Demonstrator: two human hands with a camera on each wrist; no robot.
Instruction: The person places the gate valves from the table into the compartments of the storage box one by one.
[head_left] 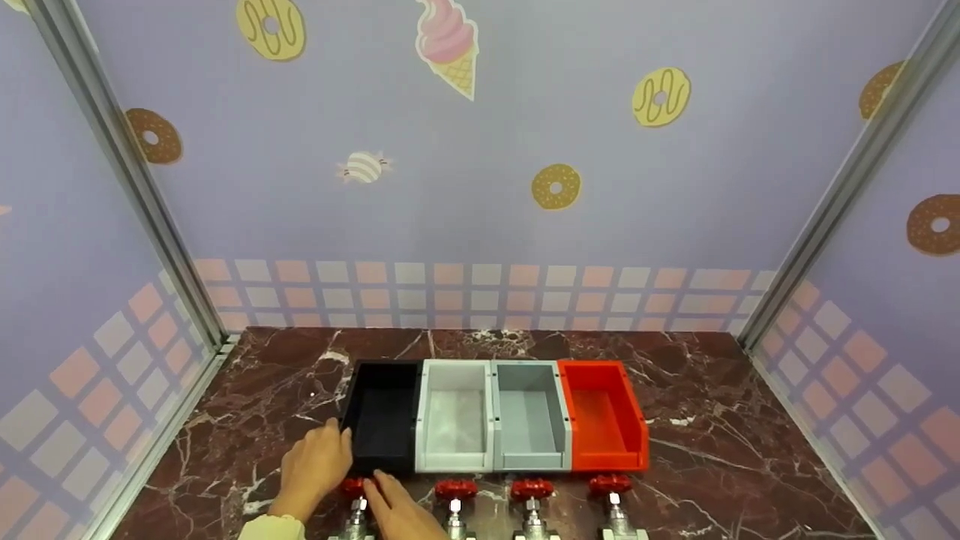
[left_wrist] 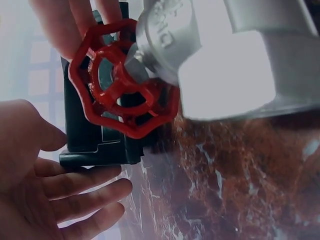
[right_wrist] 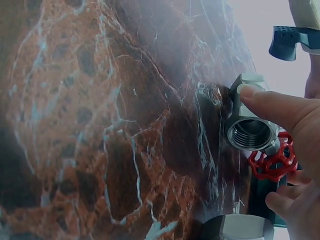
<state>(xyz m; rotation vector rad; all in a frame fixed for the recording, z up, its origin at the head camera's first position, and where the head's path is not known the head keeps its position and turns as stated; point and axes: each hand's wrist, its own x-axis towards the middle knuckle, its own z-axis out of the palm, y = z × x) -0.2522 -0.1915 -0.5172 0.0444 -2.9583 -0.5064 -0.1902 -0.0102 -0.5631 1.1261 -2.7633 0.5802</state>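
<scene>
Beside the front left corner of the black bin (head_left: 384,409) is my left hand (head_left: 315,461). In the left wrist view that hand (left_wrist: 70,185) has its fingers extended and spread near the bin's edge; whether it touches cannot be told. My right hand (head_left: 401,510) is at the leftmost valve (head_left: 356,525), fingers at its red handwheel (head_left: 352,487). The right wrist view shows this hand's (right_wrist: 305,135) thumb on the silver valve body (right_wrist: 247,82), the other fingers near the wheel (right_wrist: 275,162). Some of its fingertips are hidden behind the wheel in the left wrist view.
White (head_left: 454,409), grey (head_left: 531,409) and red (head_left: 600,409) bins continue the row rightward. Three more valves with red handwheels (head_left: 455,489) stand in front of them. The marble-patterned tabletop (head_left: 712,450) is enclosed by patterned panels (head_left: 480,225) and metal posts.
</scene>
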